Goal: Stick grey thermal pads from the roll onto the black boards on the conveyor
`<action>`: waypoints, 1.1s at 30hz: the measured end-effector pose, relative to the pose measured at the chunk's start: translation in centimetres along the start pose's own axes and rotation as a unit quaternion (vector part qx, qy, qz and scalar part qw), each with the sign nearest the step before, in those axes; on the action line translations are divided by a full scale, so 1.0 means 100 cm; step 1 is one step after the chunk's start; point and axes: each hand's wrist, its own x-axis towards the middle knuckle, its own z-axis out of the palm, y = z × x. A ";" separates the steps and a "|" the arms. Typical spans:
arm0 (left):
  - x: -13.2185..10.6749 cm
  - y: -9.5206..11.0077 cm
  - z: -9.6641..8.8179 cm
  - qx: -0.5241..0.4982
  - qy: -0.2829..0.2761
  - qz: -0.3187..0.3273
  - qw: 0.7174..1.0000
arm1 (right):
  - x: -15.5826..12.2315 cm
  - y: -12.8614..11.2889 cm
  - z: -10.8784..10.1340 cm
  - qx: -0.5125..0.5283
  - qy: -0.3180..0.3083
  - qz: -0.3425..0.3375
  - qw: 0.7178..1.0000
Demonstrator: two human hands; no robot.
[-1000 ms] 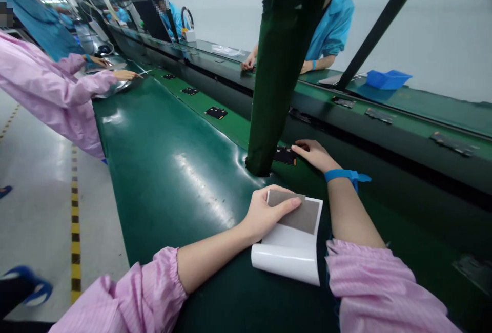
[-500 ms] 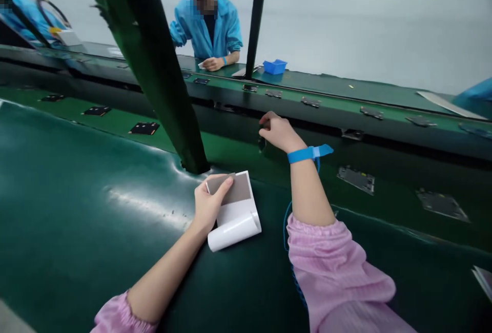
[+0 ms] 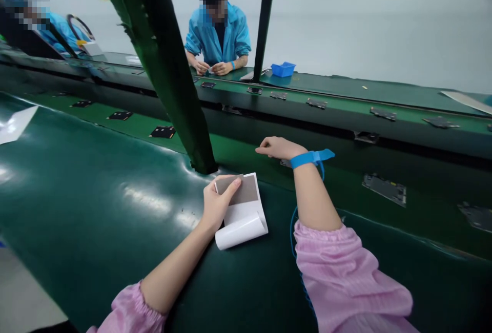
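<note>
My left hand [image 3: 220, 201] is closed on a small stack of white-and-grey sheets [image 3: 248, 194], thumb on top. The lower part of the white sheet curls up into a roll. Over the green strip with circuit boards, my right hand [image 3: 280, 147] hangs with fingers bent and close together. Whether anything small is between its fingertips is hidden. A blue wrist strap [image 3: 312, 158] with a coiled cord is on the right wrist. Just below that hand a circuit board [image 3: 285, 163] shows in part. Another circuit board [image 3: 384, 189] lies to its right.
A dark green post [image 3: 180, 92] slants down beside my left hand. More dark boards [image 3: 162, 132] lie along the strip to the left. A white sheet [image 3: 17, 124] is at the far left. Across the line a co-worker in blue [image 3: 219, 36] handles a small piece near a blue bin [image 3: 283, 69].
My right hand has come down and back nearer to me, with a board now partly showing under it. My left hand keeps hold of the sheets. The co-worker has brought both hands together. The view has shifted.
</note>
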 end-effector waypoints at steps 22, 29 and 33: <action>-0.004 0.003 -0.002 -0.122 0.139 0.053 0.981 | -0.038 -0.047 0.032 0.045 -0.059 -0.184 0.980; -0.003 0.002 -0.006 -0.131 0.125 0.059 0.982 | -0.037 -0.052 0.034 0.081 0.000 -0.165 0.983; -0.003 0.000 -0.006 -0.144 0.113 0.058 0.981 | -0.038 -0.056 0.037 0.074 -0.015 -0.169 0.983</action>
